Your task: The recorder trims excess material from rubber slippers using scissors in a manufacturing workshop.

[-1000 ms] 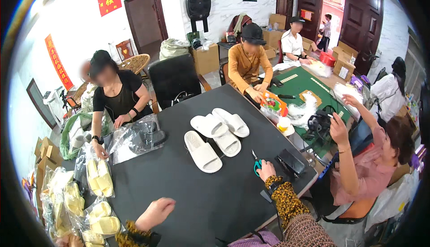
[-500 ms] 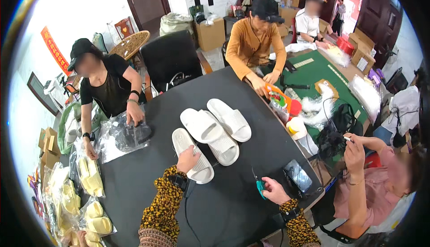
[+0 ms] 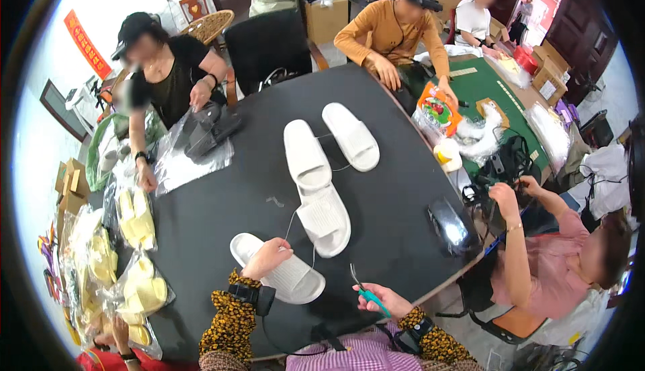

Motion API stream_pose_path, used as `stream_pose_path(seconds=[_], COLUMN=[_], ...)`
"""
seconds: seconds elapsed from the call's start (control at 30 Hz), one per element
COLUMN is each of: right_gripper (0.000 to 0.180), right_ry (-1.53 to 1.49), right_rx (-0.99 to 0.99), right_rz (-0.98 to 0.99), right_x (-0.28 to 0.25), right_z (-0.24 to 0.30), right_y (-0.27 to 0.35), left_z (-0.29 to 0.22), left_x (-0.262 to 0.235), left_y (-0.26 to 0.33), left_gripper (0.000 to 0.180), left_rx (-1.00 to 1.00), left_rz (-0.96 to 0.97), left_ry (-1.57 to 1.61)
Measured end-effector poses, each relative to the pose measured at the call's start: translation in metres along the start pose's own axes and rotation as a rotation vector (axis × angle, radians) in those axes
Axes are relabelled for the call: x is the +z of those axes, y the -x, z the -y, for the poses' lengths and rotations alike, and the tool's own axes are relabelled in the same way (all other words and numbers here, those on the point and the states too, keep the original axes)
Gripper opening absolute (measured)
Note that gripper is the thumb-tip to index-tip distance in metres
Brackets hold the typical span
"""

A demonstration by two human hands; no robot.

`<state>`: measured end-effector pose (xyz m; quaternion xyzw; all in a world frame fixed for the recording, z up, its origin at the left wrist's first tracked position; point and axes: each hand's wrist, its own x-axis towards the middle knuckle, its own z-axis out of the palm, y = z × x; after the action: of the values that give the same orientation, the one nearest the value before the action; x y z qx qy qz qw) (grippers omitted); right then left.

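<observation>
My left hand [image 3: 269, 258] is closed on a white slipper [image 3: 297, 282] near the table's front edge, fingers at its strap. A thin pale thread runs from there to a second white slipper [image 3: 326, 222]. Behind it, a third white slipper [image 3: 306, 152] rests with its heel against the second one. The fourth white slipper [image 3: 351, 137] lies farther right, with thin thread between it and the others. My right hand [image 3: 388, 302] grips small teal-handled scissors [image 3: 368, 296], their thin blades pointing away from me, apart from the slippers.
A dark table [image 3: 201, 236] carries everything; a phone [image 3: 451, 225] lies at its right edge. Bagged yellow slippers [image 3: 136, 220] line the left side, where a person handles a bagged dark slipper [image 3: 208, 129]. Other people sit around a green-topped table [image 3: 480, 89].
My left hand has drawn the near slipper toward me and left, away from the others, which now lie more spread out. My right hand with the scissors has shifted left and nearer.
</observation>
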<state>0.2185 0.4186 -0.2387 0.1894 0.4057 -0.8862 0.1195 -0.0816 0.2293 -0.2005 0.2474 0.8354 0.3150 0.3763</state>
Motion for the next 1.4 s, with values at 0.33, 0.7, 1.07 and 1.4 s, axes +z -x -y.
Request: stream_pose_path(seconds=[0.33,0.7,1.07,1.4], right_gripper=[0.058,0.069,0.032,0.041], right_ry=[0.695,0.909,0.789,0.974], right_rx=[0.139,0.215,0.295,0.056], right_rz=[0.113,0.114,-0.069,-0.087], right_x=[0.029,0.06,0.082,0.077], right_z=[-0.082,-0.077,-0.067,-0.065], right_y=[-0.01,-0.035,-0.032,-0.019], left_z=[0.074,0.11,0.111,0.099], left_x=[0.042,0.066,0.068,0.066], left_y=[0.127,0.145,0.145,0.135], left_gripper=[0.028,0.028,0.03,0.026], left_rx=[0.026,0.113,0.126,0.028], left_rz=[-0.117,-0.134,-0.139,-0.435], left_ry=[0.18,0.382,0.388,0.392])
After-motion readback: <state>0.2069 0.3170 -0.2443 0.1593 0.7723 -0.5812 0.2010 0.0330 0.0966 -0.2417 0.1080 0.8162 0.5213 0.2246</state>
